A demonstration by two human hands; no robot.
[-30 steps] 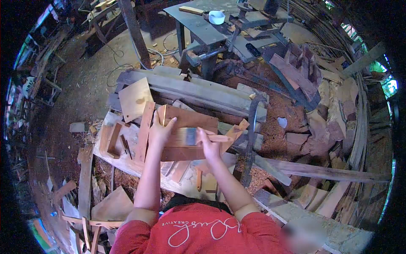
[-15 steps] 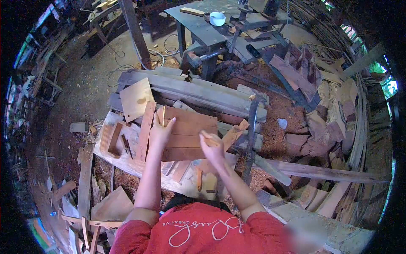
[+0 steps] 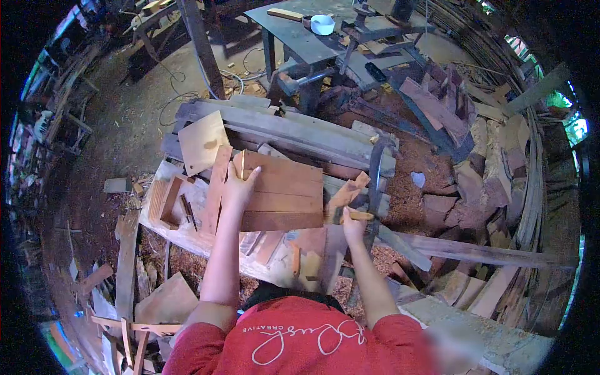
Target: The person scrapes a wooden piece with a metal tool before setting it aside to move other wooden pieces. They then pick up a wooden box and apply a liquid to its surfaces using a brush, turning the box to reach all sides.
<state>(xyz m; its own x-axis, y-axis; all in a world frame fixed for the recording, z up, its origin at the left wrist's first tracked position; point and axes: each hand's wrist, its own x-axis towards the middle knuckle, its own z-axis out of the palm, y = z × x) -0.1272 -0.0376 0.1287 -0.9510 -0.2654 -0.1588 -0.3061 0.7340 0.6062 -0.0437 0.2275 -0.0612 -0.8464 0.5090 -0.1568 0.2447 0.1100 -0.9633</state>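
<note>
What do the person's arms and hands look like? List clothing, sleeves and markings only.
Both arms are bare from the upper arm down. The left hand and right hand wear no gloves, and no watch or rings can be made out. The red T-shirt has short sleeves and white script lettering with the word CREATIVE across it.

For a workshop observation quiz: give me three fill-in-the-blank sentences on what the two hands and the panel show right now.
1. The left hand lies flat on the slatted wooden ____.
2. The right hand grips a ____ by its wooden handle.
3. The white bowl stands on the grey ____ beyond the planks.

Missing words: panel; brush; table
</note>
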